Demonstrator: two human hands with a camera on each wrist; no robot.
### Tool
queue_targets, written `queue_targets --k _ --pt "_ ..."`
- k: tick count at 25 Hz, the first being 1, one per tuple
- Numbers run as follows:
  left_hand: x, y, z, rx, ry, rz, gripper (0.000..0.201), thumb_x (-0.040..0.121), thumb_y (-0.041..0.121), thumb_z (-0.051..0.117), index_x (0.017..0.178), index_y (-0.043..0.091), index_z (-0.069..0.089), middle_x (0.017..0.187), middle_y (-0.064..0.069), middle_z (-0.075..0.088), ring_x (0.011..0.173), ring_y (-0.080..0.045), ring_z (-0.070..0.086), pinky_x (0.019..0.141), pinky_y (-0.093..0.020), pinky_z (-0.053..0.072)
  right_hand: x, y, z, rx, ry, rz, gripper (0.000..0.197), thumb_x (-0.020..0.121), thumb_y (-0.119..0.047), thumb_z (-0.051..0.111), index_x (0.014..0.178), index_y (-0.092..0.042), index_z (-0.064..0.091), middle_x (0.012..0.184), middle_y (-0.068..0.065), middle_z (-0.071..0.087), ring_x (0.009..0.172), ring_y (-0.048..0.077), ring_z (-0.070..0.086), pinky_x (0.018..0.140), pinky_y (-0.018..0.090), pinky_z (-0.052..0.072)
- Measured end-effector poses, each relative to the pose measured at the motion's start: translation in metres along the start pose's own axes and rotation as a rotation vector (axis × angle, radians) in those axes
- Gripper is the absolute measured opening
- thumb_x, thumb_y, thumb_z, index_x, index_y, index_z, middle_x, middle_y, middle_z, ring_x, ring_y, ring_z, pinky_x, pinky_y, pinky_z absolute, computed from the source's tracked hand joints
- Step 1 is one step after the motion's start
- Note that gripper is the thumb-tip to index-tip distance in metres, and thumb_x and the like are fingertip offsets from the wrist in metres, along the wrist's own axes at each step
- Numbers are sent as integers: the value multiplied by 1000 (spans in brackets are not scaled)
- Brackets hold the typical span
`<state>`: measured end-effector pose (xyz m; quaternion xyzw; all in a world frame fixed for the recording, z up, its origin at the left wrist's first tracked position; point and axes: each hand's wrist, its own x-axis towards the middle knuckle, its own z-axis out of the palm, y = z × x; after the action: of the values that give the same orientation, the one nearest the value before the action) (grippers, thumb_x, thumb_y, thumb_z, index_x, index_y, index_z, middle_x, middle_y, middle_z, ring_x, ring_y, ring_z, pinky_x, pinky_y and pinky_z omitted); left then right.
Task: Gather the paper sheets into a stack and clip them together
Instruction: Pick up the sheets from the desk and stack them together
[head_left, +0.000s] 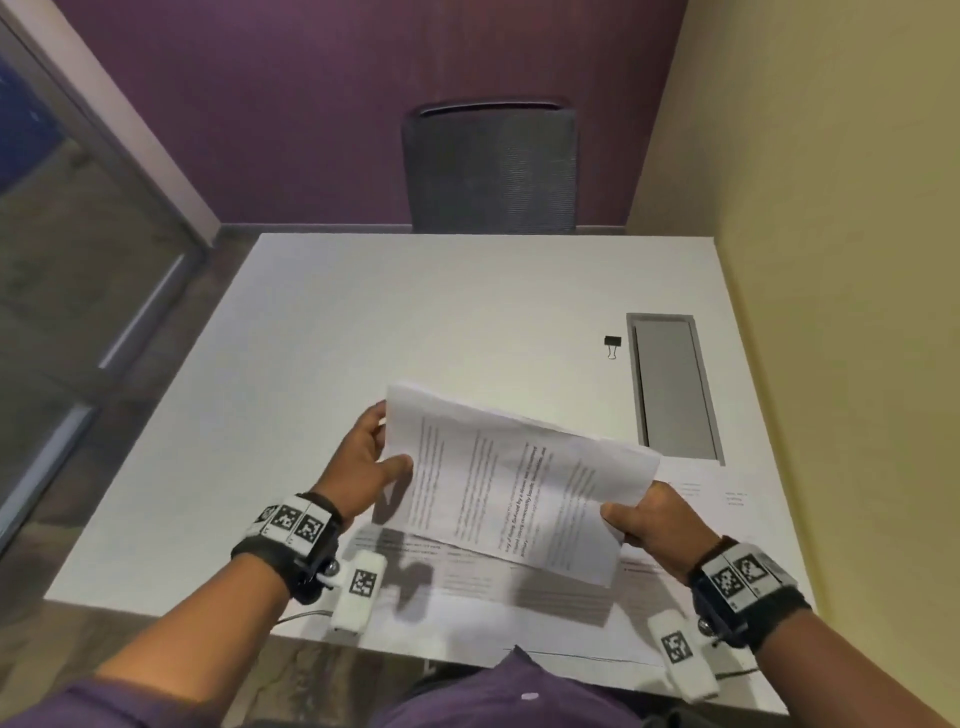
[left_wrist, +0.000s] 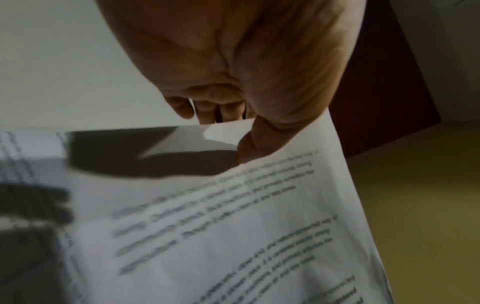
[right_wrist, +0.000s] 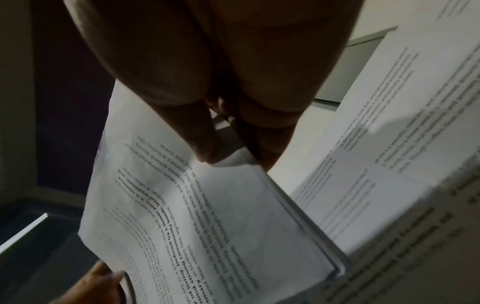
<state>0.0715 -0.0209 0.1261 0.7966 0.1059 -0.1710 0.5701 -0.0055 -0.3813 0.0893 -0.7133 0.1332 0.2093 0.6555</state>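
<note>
A: Where was the stack of white printed paper sheets (head_left: 514, 483)?
B: Lifted above the near part of the white tabletop (head_left: 363, 322), tilted, its long axis running from far left to near right.
A: And the hands?
B: The left hand (head_left: 366, 462) pinched the left edge, thumb on top, fingers behind. The right hand (head_left: 652, 519) pinched the near right corner the same way.
A: Anything underneath?
B: More printed sheets (head_left: 478, 577) lay flat on the tabletop near the front edge.
A: The clip?
B: A small black binder clip (head_left: 612, 345) sat well apart at far right, handles pointing near, just beside a grey rectangular inset panel (head_left: 670, 384).
</note>
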Motion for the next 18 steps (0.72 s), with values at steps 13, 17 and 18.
queue_targets --k 13,17,18 --pt "24 -89 14 -267 33 -322 23 91 -4 50 105 8 64 93 -4 63 88 -21 58 82 -32 47 17 57 100 -55 413 263 17 82 4 67 96 -4 69 94 20 72 89 38 69 80 50 57" --pt "30 -101 8 -196 45 -301 19 91 -4 51 100 2 67 90 -10 67 85 -24 61 69 -29 48 19 70 109 -73 475 341 12 78 -2 71 88 -7 68 91 28 72 82 42 69 83 65 55" --pt "30 -103 7 -197 32 -294 19 91 -4 52 98 2 68 90 -10 68 83 -23 61 68 -28 48 19 67 109 -62 491 347 12 79 0 71 84 -11 68 90 28 72 79 39 69 83 64 55"
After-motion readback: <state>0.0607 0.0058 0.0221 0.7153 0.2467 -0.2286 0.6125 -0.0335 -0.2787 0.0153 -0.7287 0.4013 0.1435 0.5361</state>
